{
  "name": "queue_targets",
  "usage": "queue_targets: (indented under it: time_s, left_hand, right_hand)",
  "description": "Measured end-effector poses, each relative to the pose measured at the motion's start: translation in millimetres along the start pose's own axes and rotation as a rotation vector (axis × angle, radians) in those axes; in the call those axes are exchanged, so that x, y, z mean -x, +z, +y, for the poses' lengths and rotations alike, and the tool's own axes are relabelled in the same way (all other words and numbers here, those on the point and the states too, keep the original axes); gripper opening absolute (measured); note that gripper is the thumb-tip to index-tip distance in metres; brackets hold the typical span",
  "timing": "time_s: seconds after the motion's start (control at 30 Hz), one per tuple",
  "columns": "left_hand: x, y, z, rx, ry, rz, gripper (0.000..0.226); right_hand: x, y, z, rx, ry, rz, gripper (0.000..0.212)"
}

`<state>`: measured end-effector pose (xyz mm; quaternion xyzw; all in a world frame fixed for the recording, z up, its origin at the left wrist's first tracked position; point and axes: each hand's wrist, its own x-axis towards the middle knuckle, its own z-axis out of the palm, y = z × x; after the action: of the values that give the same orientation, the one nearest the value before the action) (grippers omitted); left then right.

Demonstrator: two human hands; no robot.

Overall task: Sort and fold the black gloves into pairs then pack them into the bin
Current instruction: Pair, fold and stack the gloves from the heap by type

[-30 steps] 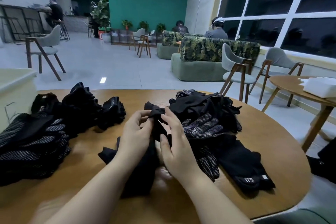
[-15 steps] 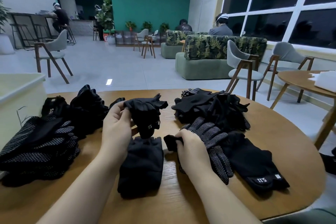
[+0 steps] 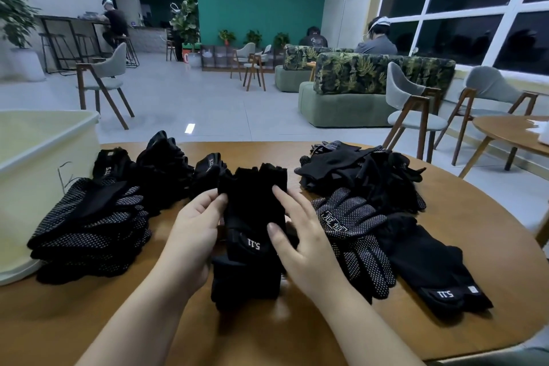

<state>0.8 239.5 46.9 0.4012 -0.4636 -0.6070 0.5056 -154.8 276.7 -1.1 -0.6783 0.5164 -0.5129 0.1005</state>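
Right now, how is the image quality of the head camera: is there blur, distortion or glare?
Head view: sharp on both hands and the black fingerless glove; wide-angle bending curves the window frames; ceiling lamps glare and reflect on the grey floor; the black fabrics lose detail in dim light.

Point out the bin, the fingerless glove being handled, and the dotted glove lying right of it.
bin [image 3: 44,163], head view, cream front wall.
fingerless glove [image 3: 252,208], head view, its back.
dotted glove [image 3: 353,226], head view, its palm.

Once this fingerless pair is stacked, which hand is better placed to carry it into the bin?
Probably the left hand: it already grips the fingerless gloves, and the cream bin stands on its side.
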Motion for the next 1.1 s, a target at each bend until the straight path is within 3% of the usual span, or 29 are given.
queue_targets:
  time_s: [0.2, 0.47, 0.6, 0.7, 0.8, 0.93, 1.0, 1.1]
  left_hand:
    - [6, 1, -9, -0.060, -0.006, -0.072, 0.022]
    - [-4, 8, 8, -0.174, 0.198, 0.048, 0.019]
    - [5, 40, 8, -0.108, 0.193, -0.202, 0.024]
    - [10, 55, -5, -0.127, 0.264, -0.431, 0.034]
    - [9, 51, -19, -0.290, 0.384, -0.491, 0.034]
    - [-5, 26, -36, -0.974, 0.644, -0.488, 0.042]
    - [-10, 16, -48, -1.159, 0.645, -0.528, 0.036]
    - [-14, 7, -62, -1.189, 0.615, -0.510, 0.031]
  right_hand:
    - [1, 2, 2, 0.046, -0.038, -0.018, 0.055]
    - [4, -11, 16, 0.007, 0.072, 0.142, 0.046]
    - [6, -15, 3, -0.043, 0.033, 0.026, 0.060]
    - [8, -17, 0, 0.004, 0.010, 0.232, 0.054]
    - [13, -40, 1, 0.093, 0.026, 0.509, 0.050]
    - [29, -94, 12, 0.351, -0.037, 0.691, 0.046]
    - [40, -119, 22, 0.558, 0.028, 0.633, 0.044]
    - [57, -138, 30, 0.611, 0.355, 0.394, 0.043]
